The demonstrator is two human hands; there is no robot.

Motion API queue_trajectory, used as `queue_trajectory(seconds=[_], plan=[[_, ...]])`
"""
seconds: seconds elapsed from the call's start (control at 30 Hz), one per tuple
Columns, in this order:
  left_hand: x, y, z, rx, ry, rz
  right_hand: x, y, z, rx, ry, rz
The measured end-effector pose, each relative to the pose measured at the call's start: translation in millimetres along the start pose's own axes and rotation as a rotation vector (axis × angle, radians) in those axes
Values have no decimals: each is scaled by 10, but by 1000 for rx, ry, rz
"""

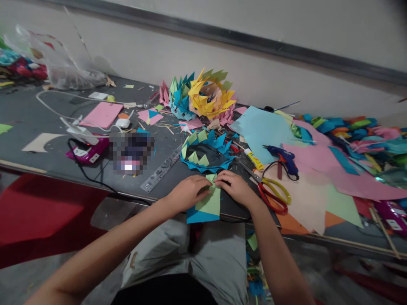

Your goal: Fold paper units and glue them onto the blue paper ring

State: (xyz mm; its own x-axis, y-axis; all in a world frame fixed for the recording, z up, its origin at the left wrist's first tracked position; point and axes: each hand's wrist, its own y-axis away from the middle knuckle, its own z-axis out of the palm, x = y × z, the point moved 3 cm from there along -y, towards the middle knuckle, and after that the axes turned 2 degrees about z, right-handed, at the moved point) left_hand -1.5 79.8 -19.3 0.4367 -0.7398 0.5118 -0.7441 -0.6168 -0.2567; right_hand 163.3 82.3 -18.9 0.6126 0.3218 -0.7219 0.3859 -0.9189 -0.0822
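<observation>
A strip of light green paper [210,202] lies at the table's front edge, over a piece of blue paper [203,216]. My left hand [193,188] pinches the green strip near its top from the left. From the right, my right hand [233,185] has its fingertips closed on the same folded top end. Just beyond both hands rests a ring of folded blue and green paper points [230,161]. A clear ruler [160,171] is left of the ring. Scissors with red and yellow handles [275,195] lie to the right of my right hand.
Finished paper crowns [211,99] stand at the back. A glue stick [253,159] and a blue glue gun [284,159] lie right, among coloured sheets [260,127]. A purple power strip [87,150] with cables sits left. A red chair [47,207] stands below the front edge.
</observation>
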Motion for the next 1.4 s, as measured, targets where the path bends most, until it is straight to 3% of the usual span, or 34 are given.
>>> queue_trajectory(seconds=[0.3,0.57,0.73,0.9,1.17,1.4], plan=[[2,-11,-20,12,26,-41,86,46,16,20,-204,161],[1,8,-45,39,54,-101,35,18,63,10,-147,163],[-14,25,-34,31,43,-23,33,30,75,26,-125,126],[-44,33,-18,17,27,-32,25,5,76,-12,-117,146],[15,85,4,-32,-134,-38,80,25,65,25,-225,241],[213,216,-14,-123,-417,25,-24,47,150,105,-32,195]])
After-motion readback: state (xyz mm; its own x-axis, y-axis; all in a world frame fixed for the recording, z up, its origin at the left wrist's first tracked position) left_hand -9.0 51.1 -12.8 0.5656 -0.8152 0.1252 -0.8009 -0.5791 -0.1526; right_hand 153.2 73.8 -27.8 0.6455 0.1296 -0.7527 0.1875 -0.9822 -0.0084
